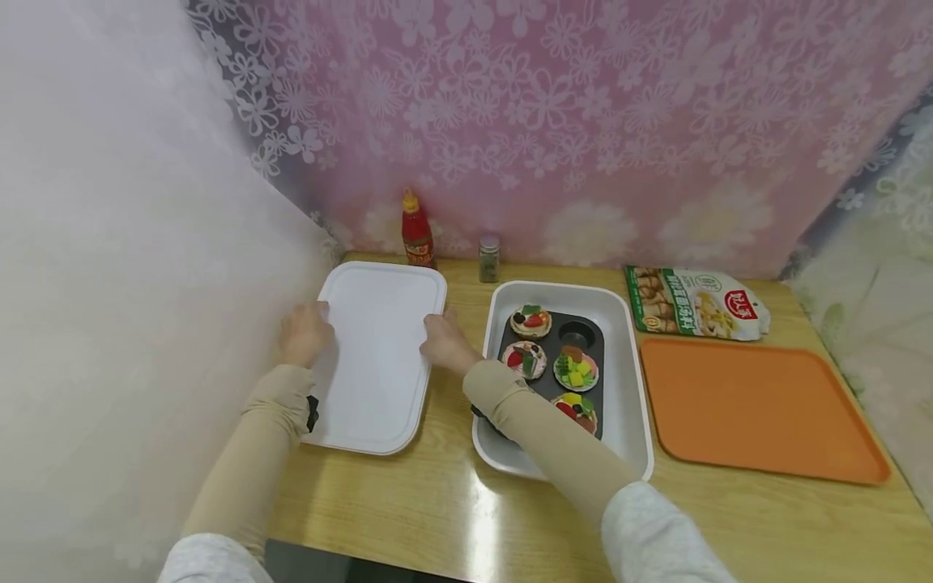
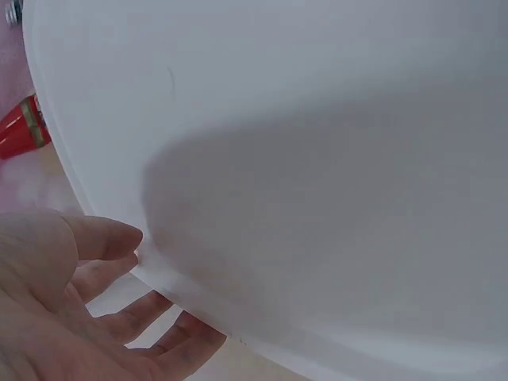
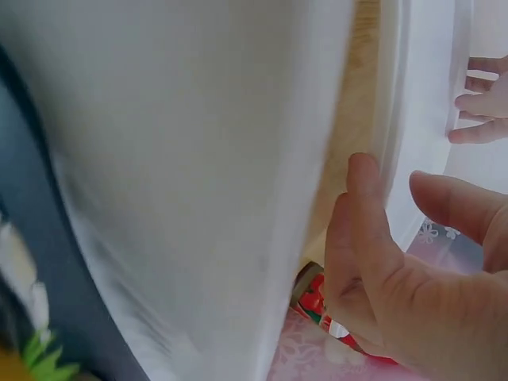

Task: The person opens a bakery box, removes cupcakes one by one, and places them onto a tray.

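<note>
By the left edge of the worktop (image 1: 408, 498) we are holding the white tray (image 1: 375, 356); our left hand (image 1: 302, 334) and right hand (image 1: 447, 342) are pinching its long sides, fingers (image 2: 193, 348) slightly parted from thumbs (image 3: 451, 201).

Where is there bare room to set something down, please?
Bare table runs from the white tray to the near edge, and lies in front of the orange tray, itself bare. It is crowded in the gap between white tray and white bin, where the right hand is.
</note>
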`<action>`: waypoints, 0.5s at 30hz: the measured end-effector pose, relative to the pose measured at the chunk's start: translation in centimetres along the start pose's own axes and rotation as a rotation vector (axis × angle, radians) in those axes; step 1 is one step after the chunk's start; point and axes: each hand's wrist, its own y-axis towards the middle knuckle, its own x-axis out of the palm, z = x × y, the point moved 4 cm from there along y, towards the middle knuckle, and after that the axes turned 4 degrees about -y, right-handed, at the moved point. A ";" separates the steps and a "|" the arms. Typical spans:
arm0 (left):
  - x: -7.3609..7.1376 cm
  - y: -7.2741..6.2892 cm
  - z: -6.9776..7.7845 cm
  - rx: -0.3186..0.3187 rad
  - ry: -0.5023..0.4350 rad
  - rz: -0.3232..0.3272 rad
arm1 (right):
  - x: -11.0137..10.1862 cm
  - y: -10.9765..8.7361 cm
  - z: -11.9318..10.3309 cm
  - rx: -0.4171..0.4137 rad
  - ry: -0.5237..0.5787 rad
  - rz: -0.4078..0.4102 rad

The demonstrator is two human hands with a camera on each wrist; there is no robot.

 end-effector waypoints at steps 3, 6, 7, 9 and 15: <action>0.5 0.2 -0.4 -0.005 -0.023 -0.024 | 0.6 0.4 0.2 0.029 0.033 -0.037; 1.1 0.6 -0.9 -0.023 -0.055 -0.035 | 1.0 0.7 0.2 0.056 0.047 -0.075; 1.3 0.7 -1.0 -0.037 -0.073 -0.040 | 1.1 0.8 0.2 0.066 0.052 -0.089; 1.6 0.9 -1.2 -0.050 -0.087 -0.036 | 1.2 0.9 0.2 0.071 0.040 -0.108; 1.9 1.1 -1.3 -0.074 -0.131 -0.018 | 0.9 1.2 -0.1 0.059 0.015 -0.170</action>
